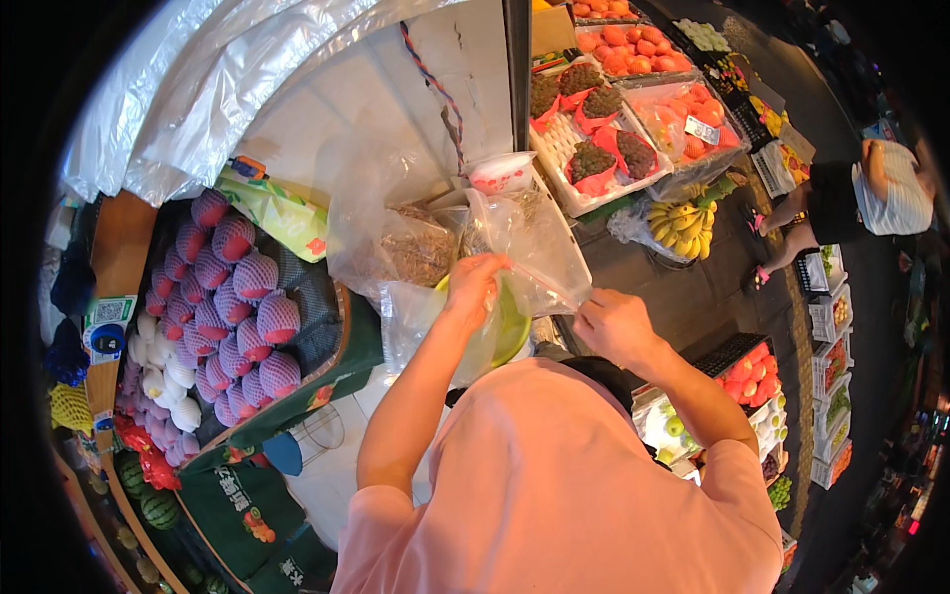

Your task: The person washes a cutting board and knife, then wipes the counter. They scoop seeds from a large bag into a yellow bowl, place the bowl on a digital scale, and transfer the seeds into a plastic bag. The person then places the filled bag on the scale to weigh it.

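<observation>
Both hands grip a clear plastic zip bag (531, 260) along its reddish closure strip, which is stretched between them. At the strip's left end is my left hand (477, 286), fingers pinched on it. My right hand (612, 319) pinches the other end. Below the strip a green basin (512, 323) shows partly, covered in places by clear plastic. Just left and beyond sits an open clear bag of brown dried material (421, 245). A white-and-red packet (501, 174) lies behind, by the rim of a white tray (568, 230). What the held bag contains is not plain.
To the left, a display holds fruit in purple foam nets (254, 275), beside a green-yellow bag (278, 211). A crate of dark grapes (653, 174) and bananas (683, 226) are at the right. A person (890, 185) stands farther right, near rows of crates.
</observation>
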A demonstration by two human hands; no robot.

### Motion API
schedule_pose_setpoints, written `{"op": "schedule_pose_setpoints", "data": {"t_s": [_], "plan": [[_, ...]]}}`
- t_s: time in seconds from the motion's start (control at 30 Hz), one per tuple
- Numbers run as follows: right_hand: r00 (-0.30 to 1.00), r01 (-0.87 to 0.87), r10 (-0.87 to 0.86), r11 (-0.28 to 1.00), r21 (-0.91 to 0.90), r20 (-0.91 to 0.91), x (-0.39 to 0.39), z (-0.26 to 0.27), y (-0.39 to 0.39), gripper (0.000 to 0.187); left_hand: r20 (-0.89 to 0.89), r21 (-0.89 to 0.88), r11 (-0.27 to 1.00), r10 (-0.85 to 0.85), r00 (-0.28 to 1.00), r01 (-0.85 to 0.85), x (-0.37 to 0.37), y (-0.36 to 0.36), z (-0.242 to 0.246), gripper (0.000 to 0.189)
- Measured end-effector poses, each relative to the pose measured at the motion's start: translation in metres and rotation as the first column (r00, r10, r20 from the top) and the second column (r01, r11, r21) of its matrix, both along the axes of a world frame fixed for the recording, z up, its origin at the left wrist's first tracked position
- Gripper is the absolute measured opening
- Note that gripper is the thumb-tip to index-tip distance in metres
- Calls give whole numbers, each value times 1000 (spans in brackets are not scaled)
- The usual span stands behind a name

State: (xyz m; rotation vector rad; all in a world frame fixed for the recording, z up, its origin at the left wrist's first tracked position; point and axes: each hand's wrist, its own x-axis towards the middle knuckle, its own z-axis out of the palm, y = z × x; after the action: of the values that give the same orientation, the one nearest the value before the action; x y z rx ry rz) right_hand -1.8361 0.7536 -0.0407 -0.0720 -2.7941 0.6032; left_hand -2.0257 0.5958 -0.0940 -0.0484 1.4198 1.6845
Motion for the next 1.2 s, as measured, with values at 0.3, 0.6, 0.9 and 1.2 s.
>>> {"op": "schedule_pose_setpoints", "data": {"t_s": [0.3, 0.6, 0.9, 1.2], "plan": [[994, 107, -106, 957, -269, 18, -65, 41, 24, 31, -290, -245, 968, -120, 949, 48, 10, 1, 31, 18], [940, -99, 203, 931, -352, 274, -100, -5, 9, 23, -115, -136, 991, -22, 993, 6, 16, -3, 12, 22], [879, 76, 338, 597, -799, 336, -111, -28, 20, 21, -309, -67, 996, 37, 950, -60, 23, -4, 9, 20], [964, 100, -124, 988, -115, -233, -137, -48, 34, 12, -497, -99, 989, 49, 866, -114, 15, -1, 4, 9]]}}
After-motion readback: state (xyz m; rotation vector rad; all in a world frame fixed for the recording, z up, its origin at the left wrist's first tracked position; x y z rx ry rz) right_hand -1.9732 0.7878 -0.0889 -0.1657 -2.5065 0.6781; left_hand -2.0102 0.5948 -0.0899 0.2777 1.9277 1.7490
